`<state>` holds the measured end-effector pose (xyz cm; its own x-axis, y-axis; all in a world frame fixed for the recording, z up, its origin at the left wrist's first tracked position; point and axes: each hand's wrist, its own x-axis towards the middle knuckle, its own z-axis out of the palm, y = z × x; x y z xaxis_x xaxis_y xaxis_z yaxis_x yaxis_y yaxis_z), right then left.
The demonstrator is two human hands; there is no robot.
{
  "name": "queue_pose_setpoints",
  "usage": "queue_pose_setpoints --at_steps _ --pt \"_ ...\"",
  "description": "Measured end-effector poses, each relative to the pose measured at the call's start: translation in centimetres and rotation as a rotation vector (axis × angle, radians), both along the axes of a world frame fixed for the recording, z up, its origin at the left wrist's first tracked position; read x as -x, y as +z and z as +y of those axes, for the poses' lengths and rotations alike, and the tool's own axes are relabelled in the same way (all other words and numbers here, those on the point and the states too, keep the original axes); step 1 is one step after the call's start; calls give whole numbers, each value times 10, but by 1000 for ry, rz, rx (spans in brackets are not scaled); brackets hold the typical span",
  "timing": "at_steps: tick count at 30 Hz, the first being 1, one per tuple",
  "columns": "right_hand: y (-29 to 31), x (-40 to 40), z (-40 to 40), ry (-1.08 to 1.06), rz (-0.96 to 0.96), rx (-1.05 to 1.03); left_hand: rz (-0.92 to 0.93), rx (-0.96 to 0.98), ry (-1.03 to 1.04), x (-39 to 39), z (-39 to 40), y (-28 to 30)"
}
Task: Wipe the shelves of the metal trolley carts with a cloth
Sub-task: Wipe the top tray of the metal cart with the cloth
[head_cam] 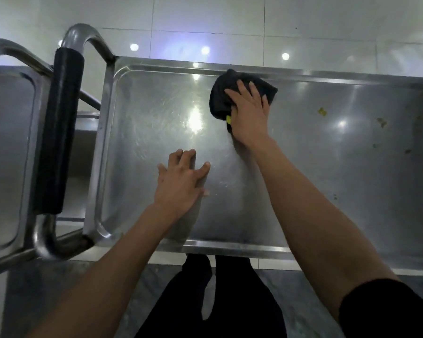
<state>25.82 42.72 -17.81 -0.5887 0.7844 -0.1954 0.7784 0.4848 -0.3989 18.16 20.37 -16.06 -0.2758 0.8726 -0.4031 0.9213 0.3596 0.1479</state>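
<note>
**Cloth pressed on the trolley's top shelf**

The top shelf (303, 167) of the metal trolley (156, 242) is seen from above, with a second trolley (7, 154) just beside it on the left. A dark cloth (220, 93) is pressed against the far rim by the right hand (250, 113), fingers spread flat. The left hand (181, 181) is laid open on the shelf, nothing held. Small yellowish scraps (322, 111) are scattered to the right.

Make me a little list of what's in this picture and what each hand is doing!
place: top shelf of a metal trolley
right hand: presses a dark cloth flat near the far rim
left hand: rests open on the shelf
dirt: yellowish crumbs on the right part
beside it: second trolley, black-padded handle
</note>
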Motion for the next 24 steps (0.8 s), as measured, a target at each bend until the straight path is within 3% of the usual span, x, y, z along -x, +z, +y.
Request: queue_pose_setpoints --at_steps 9,20,24 --pt "-1 -6 -4 50 32 7 9 -62 -4 2 -6 -7" --pt "-2 -117 -208 9 103 39 -66 -134 -173 37 -16 4" --pt "-1 -139 -269 15 110 56 -69 -147 -102 41 -28 5"
